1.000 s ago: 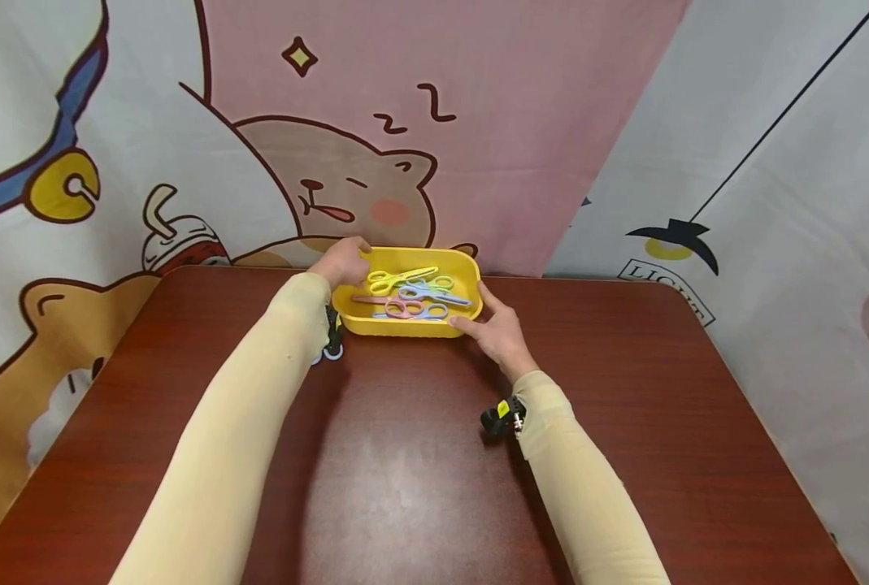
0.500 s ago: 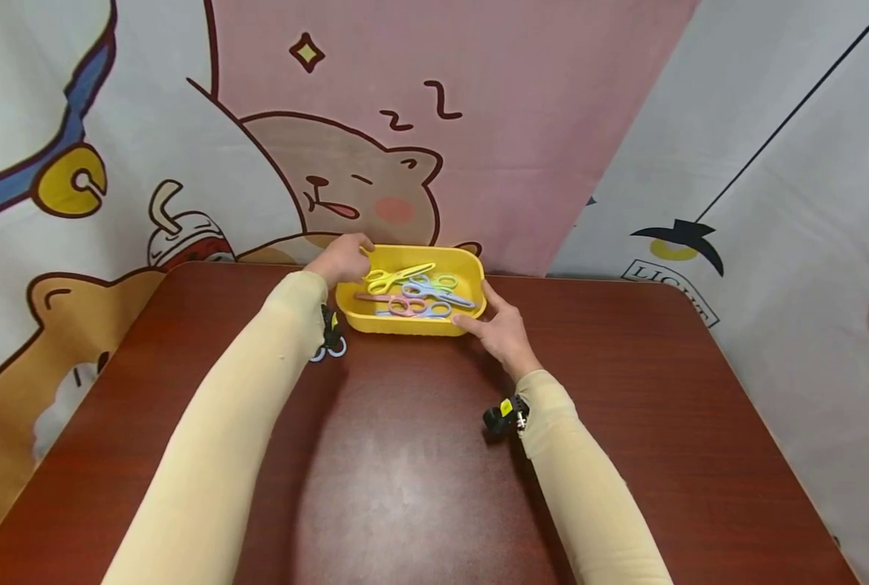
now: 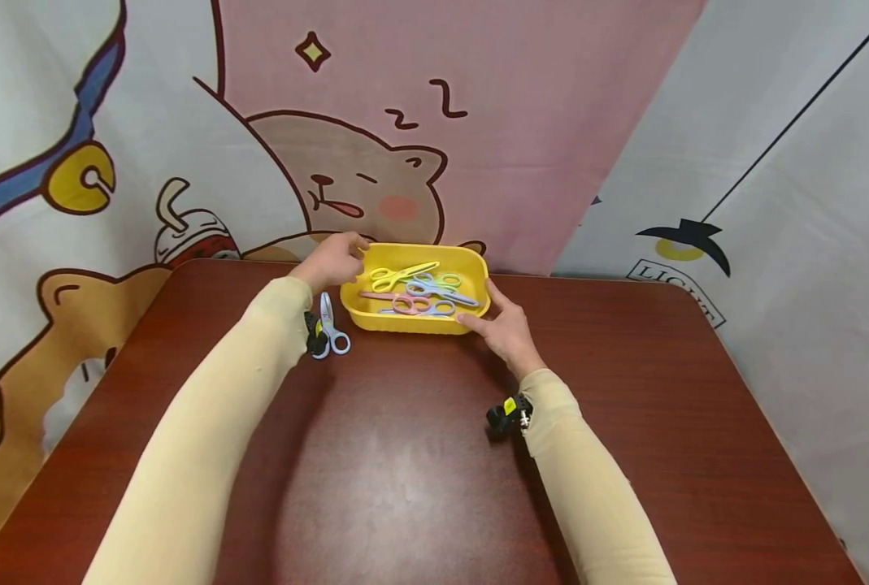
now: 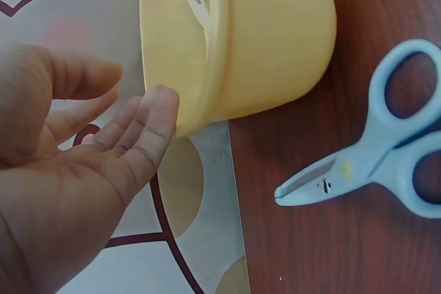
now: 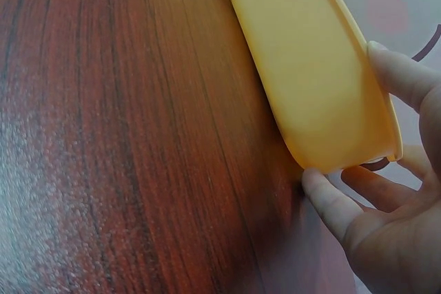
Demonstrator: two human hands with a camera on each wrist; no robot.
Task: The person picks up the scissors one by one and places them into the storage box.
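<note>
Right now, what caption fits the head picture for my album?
Two hands touch a yellow tray of scissors; blue scissors lie beside it.

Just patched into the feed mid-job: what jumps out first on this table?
A yellow tray at the table's far edge, against the cartoon backdrop, holds several pastel scissors. The left hand touches its far left corner and the right hand touches its near right corner, fingers fairly straight. One light blue pair of scissors lies on the dark wooden table just left of the tray.
</note>
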